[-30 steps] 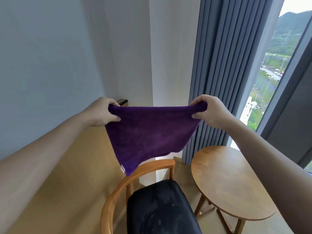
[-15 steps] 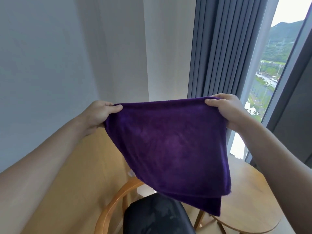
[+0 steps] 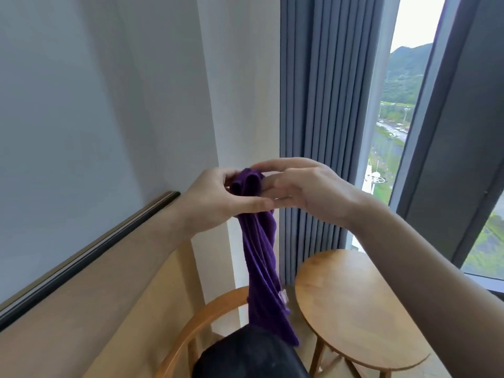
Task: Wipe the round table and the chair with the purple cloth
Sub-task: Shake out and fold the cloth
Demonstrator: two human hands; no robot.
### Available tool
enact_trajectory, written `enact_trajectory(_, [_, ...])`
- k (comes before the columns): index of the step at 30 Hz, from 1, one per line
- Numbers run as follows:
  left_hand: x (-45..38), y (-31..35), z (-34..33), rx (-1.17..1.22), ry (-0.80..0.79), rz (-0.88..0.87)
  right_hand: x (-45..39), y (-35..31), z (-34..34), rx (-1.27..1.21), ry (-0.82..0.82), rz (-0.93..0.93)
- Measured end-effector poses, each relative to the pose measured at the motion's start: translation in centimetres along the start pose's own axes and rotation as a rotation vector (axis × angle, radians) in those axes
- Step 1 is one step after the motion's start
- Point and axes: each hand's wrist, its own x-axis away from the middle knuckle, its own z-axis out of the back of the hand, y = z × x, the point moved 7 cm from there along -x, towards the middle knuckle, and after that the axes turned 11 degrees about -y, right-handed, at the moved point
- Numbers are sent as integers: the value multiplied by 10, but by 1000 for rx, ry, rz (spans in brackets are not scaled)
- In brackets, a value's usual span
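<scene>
Head view, sweeping left to right — the left hand [image 3: 218,197] is pinching the gathered top of the purple cloth [image 3: 261,266], thumb reaching across under the bunch. The cloth is hanging down in a narrow twist, its lower end dangling in front of the chair [image 3: 218,306] with the dark seat. The right hand [image 3: 300,186] is meeting the left at the bunch, fingers loosely curved over the top and touching the fabric. Off to the right the round wooden bench [image 3: 354,309] is standing beside the grey curtain [image 3: 321,132] — window beyond.
</scene>
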Motion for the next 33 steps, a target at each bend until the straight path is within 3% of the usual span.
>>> enact_trajectory(2, [-1, -3, 10, -51, 126, -25, -2, -1, -2, 207, 35, 57])
enact_trajectory(5, [-1, -3, 20, -69, 153, -73, -6, 1, 13, 500, 265, 146])
enact_trajectory(7, [1, -4, 29, -48, 160, -87, -10, 19, 22, 519, 267, 49])
enact_trajectory(10, [8, -7, 41, -46, 124, -91, -19, 57, 15, 493, 102, -145])
enact_trajectory(15, [25, -27, 66, -116, 63, -41, -4, 46, 16, 401, 348, -19])
enact_trajectory(17, [22, -24, 72, 90, 10, -44, 2, 21, 9, 317, 414, 70])
enact_trajectory(21, [1, 9, 91, 811, -91, -215, 15, -47, 8, -95, 609, 391])
enact_trajectory(23, [-7, 1, 84, 809, -200, -210, 23, -41, -12, -169, 584, 426])
enact_trajectory(26, [15, -69, 15, 340, -555, -4, 37, 57, -75, 26, 623, 9])
enact_trajectory(28, [30, -118, -30, 212, -665, 134, 59, 121, -104, 2, 705, -191])
enact_trajectory(33, [27, -143, -86, 359, -497, 270, 123, 174, -99, -427, 941, -375])
